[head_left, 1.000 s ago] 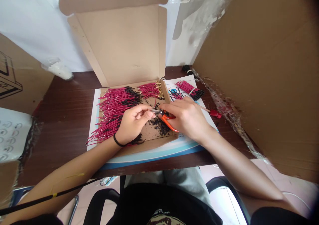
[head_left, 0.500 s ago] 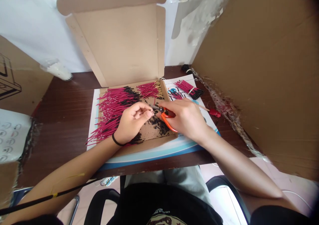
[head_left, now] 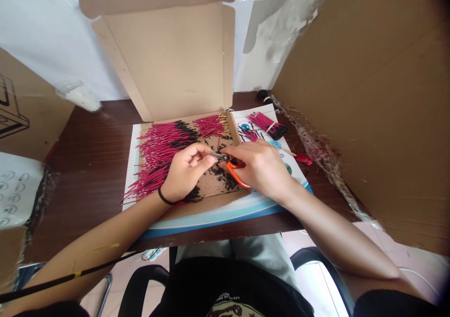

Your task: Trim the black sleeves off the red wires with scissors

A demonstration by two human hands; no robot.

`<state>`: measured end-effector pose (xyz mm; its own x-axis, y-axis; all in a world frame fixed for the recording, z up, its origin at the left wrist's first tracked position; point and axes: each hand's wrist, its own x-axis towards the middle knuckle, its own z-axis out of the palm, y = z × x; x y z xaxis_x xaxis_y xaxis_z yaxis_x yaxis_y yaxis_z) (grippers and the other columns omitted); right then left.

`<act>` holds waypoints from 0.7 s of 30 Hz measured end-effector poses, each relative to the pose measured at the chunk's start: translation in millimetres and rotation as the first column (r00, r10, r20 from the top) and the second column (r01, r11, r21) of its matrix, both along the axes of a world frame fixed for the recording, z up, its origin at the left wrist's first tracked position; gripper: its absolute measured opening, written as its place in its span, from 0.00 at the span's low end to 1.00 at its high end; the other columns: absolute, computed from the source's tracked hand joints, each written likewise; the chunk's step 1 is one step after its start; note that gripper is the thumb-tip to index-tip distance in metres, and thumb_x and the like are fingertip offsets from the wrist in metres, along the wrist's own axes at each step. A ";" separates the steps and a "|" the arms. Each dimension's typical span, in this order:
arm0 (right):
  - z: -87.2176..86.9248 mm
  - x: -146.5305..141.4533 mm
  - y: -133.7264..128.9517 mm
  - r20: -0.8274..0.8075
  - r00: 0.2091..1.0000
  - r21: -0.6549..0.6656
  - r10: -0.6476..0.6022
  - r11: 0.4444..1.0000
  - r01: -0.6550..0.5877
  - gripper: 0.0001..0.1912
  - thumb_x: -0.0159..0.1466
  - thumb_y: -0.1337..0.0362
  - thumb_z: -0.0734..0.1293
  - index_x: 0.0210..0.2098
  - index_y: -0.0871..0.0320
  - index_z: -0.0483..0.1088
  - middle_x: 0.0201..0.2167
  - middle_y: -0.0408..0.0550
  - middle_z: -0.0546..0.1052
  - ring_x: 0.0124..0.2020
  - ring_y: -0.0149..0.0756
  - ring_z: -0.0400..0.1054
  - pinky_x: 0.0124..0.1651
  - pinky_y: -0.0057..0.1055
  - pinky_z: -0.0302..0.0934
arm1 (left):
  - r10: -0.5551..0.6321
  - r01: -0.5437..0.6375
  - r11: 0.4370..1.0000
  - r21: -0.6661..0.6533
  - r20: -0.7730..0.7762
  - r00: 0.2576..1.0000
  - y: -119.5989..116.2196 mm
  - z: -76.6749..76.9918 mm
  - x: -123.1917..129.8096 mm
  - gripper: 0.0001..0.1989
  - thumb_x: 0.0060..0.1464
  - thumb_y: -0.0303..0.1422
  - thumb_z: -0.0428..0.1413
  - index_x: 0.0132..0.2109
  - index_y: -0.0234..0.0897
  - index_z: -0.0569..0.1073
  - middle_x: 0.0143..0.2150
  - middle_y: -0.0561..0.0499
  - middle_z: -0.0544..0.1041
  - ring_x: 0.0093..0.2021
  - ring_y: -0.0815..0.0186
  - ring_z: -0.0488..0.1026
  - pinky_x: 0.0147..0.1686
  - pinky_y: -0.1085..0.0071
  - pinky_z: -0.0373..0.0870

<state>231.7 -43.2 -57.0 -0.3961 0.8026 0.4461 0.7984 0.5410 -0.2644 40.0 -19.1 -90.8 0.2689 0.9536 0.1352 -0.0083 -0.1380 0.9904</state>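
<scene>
My right hand is wrapped round orange-handled pliers. Their metal jaws point left and meet the fingertips of my left hand. Thumb and forefinger of that left hand are pinched together at the jaw tips; whatever lies between them is too small and hidden to make out. Both hands are over an open shallow cardboard box. Rows of red wires with black ends fill its left side, partly behind my left hand. Black scraps lie scattered on the box floor under the pliers.
A pile of red wires with gold-coloured tips lies at the back of the box. Right of it, a banded red wire bundle rests on a printed sheet. The box lid stands upright behind; a cardboard wall rises at right.
The plier jaws have dipped slightly and now sit closer against my left fingertips. My left hand has hardly moved.
</scene>
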 end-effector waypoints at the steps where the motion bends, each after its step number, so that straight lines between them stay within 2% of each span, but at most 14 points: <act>1: -1.0 0.1 0.1 0.009 1.000 0.004 -0.004 1.000 0.004 0.09 0.64 0.60 0.65 0.37 0.56 0.77 0.27 0.44 0.79 0.29 0.35 0.72 0.34 0.32 0.56 | -0.001 0.001 1.000 0.000 -0.001 1.000 0.1 -0.5 -0.1 0.11 0.49 0.39 0.63 0.34 0.36 0.74 0.30 0.52 0.74 0.31 0.70 0.72 0.32 0.75 0.70; 6: -5.6 0.5 0.3 0.051 0.998 0.017 -0.039 0.999 0.038 0.09 0.63 0.61 0.66 0.37 0.56 0.77 0.27 0.45 0.80 0.28 0.35 0.72 0.34 0.32 0.56 | -0.001 0.001 1.000 -0.007 0.014 1.000 -0.1 -0.4 0.0 0.12 0.49 0.40 0.63 0.34 0.36 0.74 0.31 0.51 0.75 0.33 0.69 0.73 0.34 0.73 0.71; 11: -2.5 -0.2 -0.4 -0.028 0.997 0.041 -0.070 0.997 0.071 0.10 0.62 0.64 0.66 0.41 0.57 0.77 0.29 0.46 0.80 0.28 0.34 0.72 0.33 0.31 0.57 | -0.009 0.009 1.000 0.016 0.000 1.000 -0.2 1.9 -0.3 0.09 0.50 0.37 0.63 0.34 0.36 0.73 0.31 0.52 0.74 0.32 0.71 0.71 0.34 0.75 0.70; 14: 0.6 -1.4 -1.0 -0.057 0.997 0.026 -0.056 0.998 0.058 0.10 0.63 0.62 0.65 0.41 0.57 0.77 0.29 0.45 0.80 0.28 0.33 0.71 0.33 0.31 0.57 | -0.018 0.018 1.000 0.005 0.030 0.999 0.2 0.4 -0.5 0.09 0.50 0.37 0.63 0.34 0.36 0.73 0.31 0.52 0.74 0.32 0.71 0.71 0.34 0.75 0.69; 18: 0.4 -1.5 -0.7 0.005 1.000 0.027 -0.005 1.000 0.005 0.10 0.64 0.62 0.64 0.39 0.57 0.76 0.27 0.45 0.79 0.29 0.33 0.71 0.34 0.30 0.56 | -0.036 0.036 0.999 0.004 0.070 0.997 0.9 -3.0 0.0 0.08 0.50 0.36 0.63 0.35 0.37 0.74 0.31 0.52 0.75 0.32 0.70 0.72 0.34 0.74 0.70; 21: -0.9 0.4 1.0 0.044 0.997 0.013 -0.068 0.998 0.067 0.10 0.63 0.63 0.64 0.39 0.56 0.77 0.25 0.45 0.78 0.27 0.33 0.69 0.33 0.30 0.55 | -0.066 0.061 0.997 0.049 0.100 0.993 1.6 -2.9 0.3 0.05 0.51 0.33 0.63 0.34 0.38 0.76 0.33 0.51 0.76 0.36 0.69 0.73 0.38 0.73 0.70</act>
